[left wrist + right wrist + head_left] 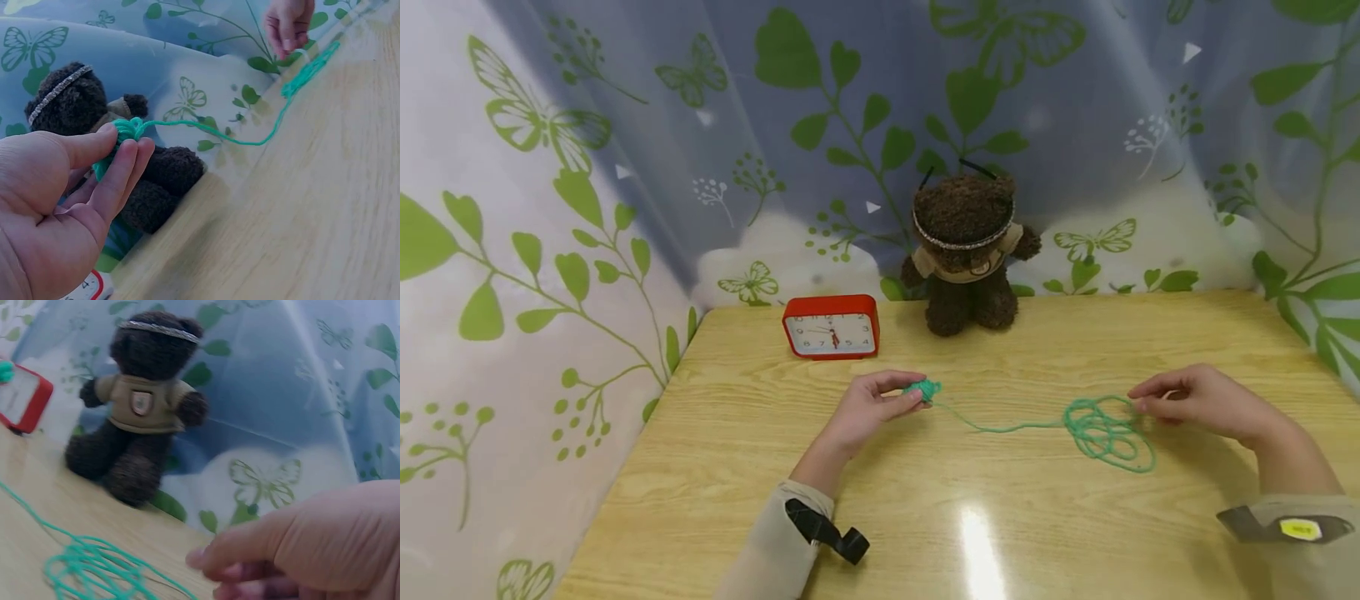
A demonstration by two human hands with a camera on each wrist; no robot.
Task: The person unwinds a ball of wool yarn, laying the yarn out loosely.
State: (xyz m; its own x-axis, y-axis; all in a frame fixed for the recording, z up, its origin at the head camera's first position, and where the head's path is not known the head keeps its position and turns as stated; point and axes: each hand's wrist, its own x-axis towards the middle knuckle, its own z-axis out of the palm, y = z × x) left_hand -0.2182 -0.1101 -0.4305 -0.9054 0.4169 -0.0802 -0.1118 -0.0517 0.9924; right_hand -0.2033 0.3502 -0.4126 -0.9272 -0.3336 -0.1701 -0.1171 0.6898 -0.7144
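My left hand (pixel 868 408) pinches a small wound bundle of green yarn (pixel 923 389) between thumb and fingers, held up over the table. In the left wrist view the wraps of the bundle (pixel 129 129) show at the fingertips. One strand (pixel 1018 427) runs from it rightward to a loose heap of yarn loops (pixel 1101 433) on the wooden table. Just right of that heap is my right hand (pixel 1213 404), fingers loosely bent, thumb tip at the edge of the loops. From the right wrist, no yarn appears between thumb (pixel 240 550) and fingers.
A red alarm clock (pixel 831 327) stands at the table's back left. Beside it, a dark brown teddy bear (pixel 970 250) in a tan shirt and headband sits against the leaf-patterned curtain (pixel 850 150). The wooden table (pixel 880 517) reflects a bright light near the front.
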